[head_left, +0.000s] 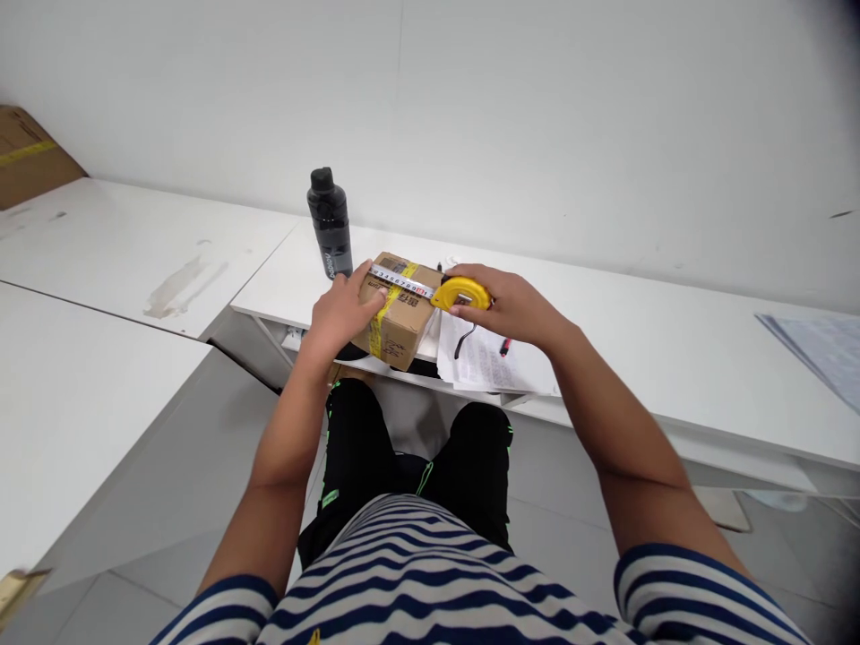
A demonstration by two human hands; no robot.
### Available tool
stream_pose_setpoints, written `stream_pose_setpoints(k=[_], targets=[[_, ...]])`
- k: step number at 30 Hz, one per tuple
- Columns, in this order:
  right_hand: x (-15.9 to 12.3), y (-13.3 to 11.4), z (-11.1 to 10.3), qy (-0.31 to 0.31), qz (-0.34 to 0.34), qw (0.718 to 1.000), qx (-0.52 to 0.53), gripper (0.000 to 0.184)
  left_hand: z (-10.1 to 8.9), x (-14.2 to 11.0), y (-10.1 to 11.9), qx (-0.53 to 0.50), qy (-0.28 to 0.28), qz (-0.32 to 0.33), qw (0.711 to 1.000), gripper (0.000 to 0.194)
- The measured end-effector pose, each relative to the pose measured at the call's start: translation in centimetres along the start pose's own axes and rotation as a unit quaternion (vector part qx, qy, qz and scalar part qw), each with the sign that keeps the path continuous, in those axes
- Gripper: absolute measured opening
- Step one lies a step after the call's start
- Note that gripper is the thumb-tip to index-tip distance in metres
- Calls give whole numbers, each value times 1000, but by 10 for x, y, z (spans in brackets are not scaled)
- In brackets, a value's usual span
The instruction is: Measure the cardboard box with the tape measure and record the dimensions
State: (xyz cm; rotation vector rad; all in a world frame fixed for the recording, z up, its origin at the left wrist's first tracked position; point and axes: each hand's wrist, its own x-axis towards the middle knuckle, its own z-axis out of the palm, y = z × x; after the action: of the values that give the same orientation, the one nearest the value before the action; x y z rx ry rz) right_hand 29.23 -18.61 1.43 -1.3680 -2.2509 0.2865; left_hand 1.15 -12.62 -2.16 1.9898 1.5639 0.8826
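Note:
A small cardboard box point(403, 322) with yellow tape sits at the front edge of a white table point(672, 349). My left hand point(342, 309) rests on the box's left side, its fingers pinning the end of a white measuring tape blade point(401, 282) stretched across the top of the box. My right hand point(507, 305) grips the yellow tape measure case point(460, 293) at the box's right edge. A black wrist strap hangs from the case over a printed sheet of paper point(490, 363).
A black water bottle point(330, 224) stands just behind the box. A red pen point(504, 346) lies on the paper. More papers point(816, 345) lie at the far right. Another white table point(127, 251) and a cardboard box point(27, 157) are at left.

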Motion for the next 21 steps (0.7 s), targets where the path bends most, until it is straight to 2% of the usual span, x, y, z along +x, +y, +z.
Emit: stream_pose_setpoints(k=[4,9,13,15,18,21], targets=[[16,-7,15,39,21,999,19,64,3,-8,2,-42,24,0,999,79],[38,-20,33,67,28,996,48,66,9,-19,-1,-98,82,-31,991,91],[40,-18,47,131,52,986,84,73,6,-22,-12,-120,112,-40,986,85],[37,-10,57,192,82,971,118,77,3,-19,-21,-135,118,-25,983,81],[35,3,77,281,128,924,224,78,-1,-11,-37,-194,130,14,972,75],[40,4,98,281,149,880,351,79,-2,-4,-54,-266,139,41,953,68]])
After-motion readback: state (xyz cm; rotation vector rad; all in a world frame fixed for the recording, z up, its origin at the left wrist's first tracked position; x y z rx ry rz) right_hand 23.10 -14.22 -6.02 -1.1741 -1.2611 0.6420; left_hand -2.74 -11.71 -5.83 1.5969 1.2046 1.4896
